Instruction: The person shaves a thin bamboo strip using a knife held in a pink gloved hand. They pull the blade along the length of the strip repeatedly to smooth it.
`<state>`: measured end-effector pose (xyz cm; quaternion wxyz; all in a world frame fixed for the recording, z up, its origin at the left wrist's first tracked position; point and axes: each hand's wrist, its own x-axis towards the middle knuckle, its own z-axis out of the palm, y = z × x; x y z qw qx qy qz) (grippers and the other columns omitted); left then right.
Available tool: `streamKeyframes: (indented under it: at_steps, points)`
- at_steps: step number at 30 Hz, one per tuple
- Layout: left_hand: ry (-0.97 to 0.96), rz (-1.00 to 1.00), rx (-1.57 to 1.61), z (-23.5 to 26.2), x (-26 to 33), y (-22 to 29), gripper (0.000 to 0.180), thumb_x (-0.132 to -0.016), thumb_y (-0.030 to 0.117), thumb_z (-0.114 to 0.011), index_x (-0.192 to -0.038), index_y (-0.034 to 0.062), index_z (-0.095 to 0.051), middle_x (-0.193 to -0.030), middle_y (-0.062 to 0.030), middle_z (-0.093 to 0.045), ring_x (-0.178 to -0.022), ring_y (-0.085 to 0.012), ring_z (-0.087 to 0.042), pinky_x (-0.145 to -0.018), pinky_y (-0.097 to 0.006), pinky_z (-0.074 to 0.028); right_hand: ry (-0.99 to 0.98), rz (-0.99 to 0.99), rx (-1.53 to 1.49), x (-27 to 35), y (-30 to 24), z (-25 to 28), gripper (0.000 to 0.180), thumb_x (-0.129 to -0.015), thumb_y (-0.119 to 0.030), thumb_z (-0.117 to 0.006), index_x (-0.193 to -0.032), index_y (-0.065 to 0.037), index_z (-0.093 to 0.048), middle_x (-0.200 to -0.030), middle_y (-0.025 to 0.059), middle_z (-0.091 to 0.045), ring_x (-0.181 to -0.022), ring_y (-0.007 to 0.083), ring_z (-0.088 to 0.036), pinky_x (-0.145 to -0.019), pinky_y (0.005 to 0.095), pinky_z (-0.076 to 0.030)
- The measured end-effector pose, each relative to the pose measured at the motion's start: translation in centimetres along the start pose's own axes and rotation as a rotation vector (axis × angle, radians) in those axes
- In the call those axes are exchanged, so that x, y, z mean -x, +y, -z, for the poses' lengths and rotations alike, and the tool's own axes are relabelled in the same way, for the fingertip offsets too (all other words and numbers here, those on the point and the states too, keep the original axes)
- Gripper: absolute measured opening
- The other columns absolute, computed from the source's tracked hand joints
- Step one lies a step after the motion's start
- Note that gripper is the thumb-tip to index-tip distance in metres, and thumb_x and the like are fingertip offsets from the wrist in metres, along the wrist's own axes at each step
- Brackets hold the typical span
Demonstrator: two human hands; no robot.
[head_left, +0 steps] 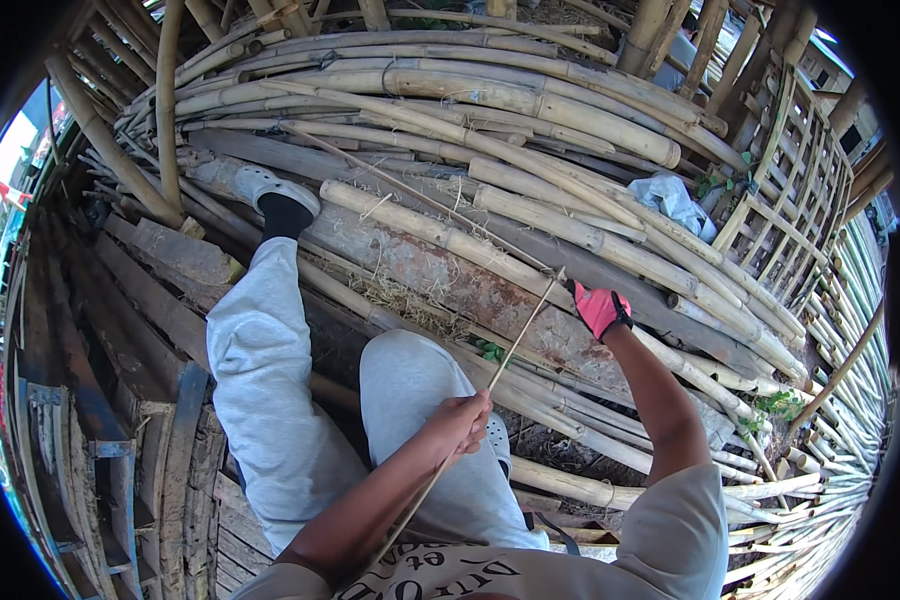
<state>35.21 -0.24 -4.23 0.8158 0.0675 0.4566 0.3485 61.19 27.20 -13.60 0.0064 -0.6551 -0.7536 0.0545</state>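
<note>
My left hand (458, 425), bare, is closed around a thin bamboo strip (513, 350) in front of my bent knee. The strip slants from beside my left forearm up to a point near my right hand (600, 308), which wears a pink glove with dark parts at the fingers. That hand's fingers are curled by a long bamboo pole (420, 228); what they hold is hidden. Just left of the glove, the strip's far end meets a second long thin strip (410, 190), which runs away to the upper left. Whether the two are joined cannot be made out.
Bamboo poles (470, 92) lie stacked across the far side, with a pale plastic bag (673, 200) among them. A woven bamboo lattice (785, 190) stands at right. Dark wooden planks (150, 290) lie at left. My shoe (270, 185) rests on a flat beam (370, 245).
</note>
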Motion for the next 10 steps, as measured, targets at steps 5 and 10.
streamKeyframes:
  at_steps: [5, 10]
  points:
    - [0.026, -0.021, 0.036, 0.9, 0.0, -0.2, 0.032, -0.109, 0.039, -0.045, -0.092, 0.0130, -0.050, -0.060, 0.0069, -0.038, -0.040, -0.0049, -0.029, -0.038, -0.023, -0.023, -0.149, 0.087, -0.062, 1.4, -4.4, 1.9, 0.072, -0.099, -0.067, -0.035, -0.108, -0.007, -0.076, -0.091, 0.0234, -0.073, -0.082, 0.0464, -0.070, -0.078, 0.0494, -0.056]
    - [-0.009, -0.018, 0.042, 0.6, 0.5, 0.5, 0.034, -0.108, 0.043, -0.048, -0.093, 0.0131, -0.050, -0.060, 0.0066, -0.038, -0.040, -0.0047, -0.029, -0.037, -0.023, -0.024, 0.024, 0.433, -0.400, 8.4, -10.5, 0.9, 0.091, -0.093, -0.076, -0.042, -0.163, -0.022, -0.023, -0.157, 0.0217, -0.042, -0.145, 0.0233, -0.045, -0.118, 0.0457, -0.037]
